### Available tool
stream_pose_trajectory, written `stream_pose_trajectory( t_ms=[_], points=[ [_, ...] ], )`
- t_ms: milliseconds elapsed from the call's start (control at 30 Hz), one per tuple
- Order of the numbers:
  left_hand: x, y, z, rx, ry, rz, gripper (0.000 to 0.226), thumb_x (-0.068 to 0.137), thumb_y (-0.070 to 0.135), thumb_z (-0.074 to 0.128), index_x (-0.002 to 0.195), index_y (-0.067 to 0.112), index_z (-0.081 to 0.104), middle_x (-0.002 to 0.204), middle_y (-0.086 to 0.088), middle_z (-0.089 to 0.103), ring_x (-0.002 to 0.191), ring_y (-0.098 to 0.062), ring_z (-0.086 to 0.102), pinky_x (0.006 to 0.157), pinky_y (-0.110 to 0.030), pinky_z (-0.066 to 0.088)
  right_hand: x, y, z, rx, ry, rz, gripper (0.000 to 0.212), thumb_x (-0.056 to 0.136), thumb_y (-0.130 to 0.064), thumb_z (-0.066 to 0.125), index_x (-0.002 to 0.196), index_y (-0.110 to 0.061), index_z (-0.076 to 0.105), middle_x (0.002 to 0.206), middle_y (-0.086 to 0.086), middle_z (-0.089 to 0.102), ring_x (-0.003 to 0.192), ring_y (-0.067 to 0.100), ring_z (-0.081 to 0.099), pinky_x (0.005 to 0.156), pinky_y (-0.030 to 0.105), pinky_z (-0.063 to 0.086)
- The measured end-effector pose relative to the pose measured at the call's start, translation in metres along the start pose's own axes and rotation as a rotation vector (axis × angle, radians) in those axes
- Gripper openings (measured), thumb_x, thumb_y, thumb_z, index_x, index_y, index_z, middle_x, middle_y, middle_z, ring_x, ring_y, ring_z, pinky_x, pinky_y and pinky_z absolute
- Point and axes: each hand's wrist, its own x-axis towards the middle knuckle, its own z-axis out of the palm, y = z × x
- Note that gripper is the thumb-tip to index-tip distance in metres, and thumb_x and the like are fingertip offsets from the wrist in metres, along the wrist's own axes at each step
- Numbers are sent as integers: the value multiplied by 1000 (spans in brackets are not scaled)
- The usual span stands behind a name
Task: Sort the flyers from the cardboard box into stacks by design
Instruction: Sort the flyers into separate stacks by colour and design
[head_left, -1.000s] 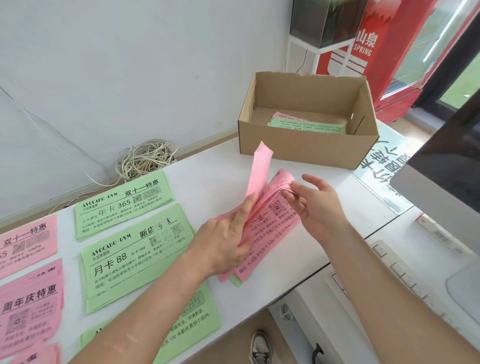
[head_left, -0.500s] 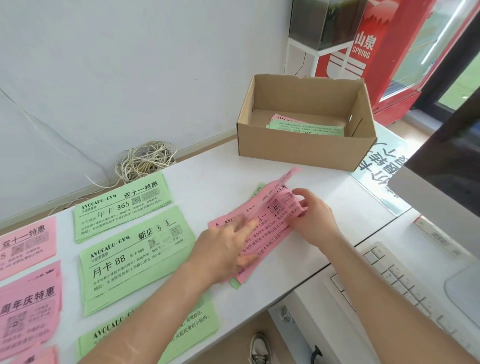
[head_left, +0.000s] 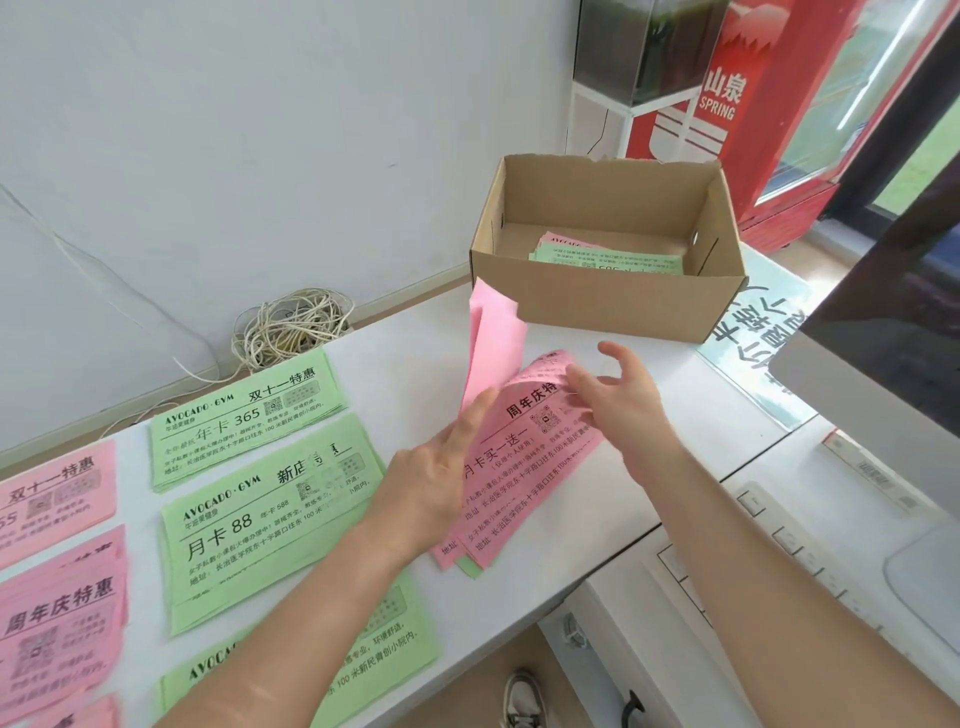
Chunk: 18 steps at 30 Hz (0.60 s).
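Your left hand (head_left: 431, 483), fingers straight, props a raised pink flyer (head_left: 491, 353) off the unsorted pile (head_left: 524, 483). The pile lies by the table's (head_left: 415, 364) front edge, before the cardboard box (head_left: 608, 306). Your right hand (head_left: 618, 410) bends its fingertips onto the pile's curled far end; a pinch cannot be confirmed. Advised: separate one sheet, read its heading, then match. Counted: three green stacks (head_left: 270, 514), three pink stacks (head_left: 57, 608), one box with boxed flyers (head_left: 608, 257) remaining.

white table (head_left: 415, 332); cardboard box (head_left: 613, 306), green stacks (head_left: 260, 514), pink stacks (head_left: 57, 488) on it
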Motion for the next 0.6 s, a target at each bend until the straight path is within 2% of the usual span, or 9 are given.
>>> stream_pose_trajectory(
  t_ms=[67,100,200,267,333,400,467,533,600],
  points=[
    [1,-5,-3,-88,24,10,90,92,2,39,139,58,-13,113,-11,62,56,-23,52,62,-37,47,1,11,-8,-593,-9,-92,62,85,-37,64,139,-25,36,120,1,60,112,23,54,85,36,48],
    [1,-7,-3,-92,33,25,90,93,2,39,137,61,-13,117,-10,61,56,-22,53,62,-36,48,0,16,-11,-784,-22,-119,65,83,-38,64,140,-26,35,127,2,55,119,25,48,92,37,44],
    [2,-12,3,-47,52,39,93,92,2,39,133,66,-15,126,-5,57,61,-27,57,65,-37,48,-4,27,-9,-956,-43,-191,68,82,-33,67,141,-27,33,132,3,47,121,27,40,97,36,38],
    [1,-11,4,-20,51,25,89,90,1,39,136,64,-3,117,-2,58,63,-29,56,68,-40,50,-4,29,-5,-911,-42,-225,68,80,-26,68,140,-26,35,128,6,47,116,28,44,96,32,36],
    [3,-10,6,28,19,-3,74,91,3,38,141,56,20,92,-2,55,64,-29,53,71,-41,51,-4,30,-3,-833,-34,-229,68,79,-18,68,139,-26,38,122,8,48,110,27,50,90,29,38],
    [4,-9,6,88,-21,-13,54,96,15,40,141,45,34,79,-3,54,69,-30,56,75,-40,49,-4,31,-2,-753,-14,-217,65,78,-12,65,137,-28,41,115,7,51,104,24,52,87,29,41],
    [4,-5,5,138,-67,-9,46,98,36,43,143,37,34,80,-3,57,79,-28,60,79,-34,46,-6,29,-4,-614,13,-177,63,79,-7,63,136,-26,42,100,1,55,104,23,52,83,32,45],
    [4,-2,6,225,-127,0,65,90,62,41,145,31,27,91,-5,61,89,-27,60,81,-33,42,-8,22,-5,-412,19,-119,59,80,-4,61,132,-24,45,88,-3,58,97,21,57,74,33,50],
    [4,2,9,320,-189,10,88,78,78,41,146,27,19,103,-8,62,96,-29,60,85,-35,42,-9,12,-3,-162,9,-51,47,80,1,55,123,-18,51,82,-1,64,75,18,61,69,36,53]
  ],
)
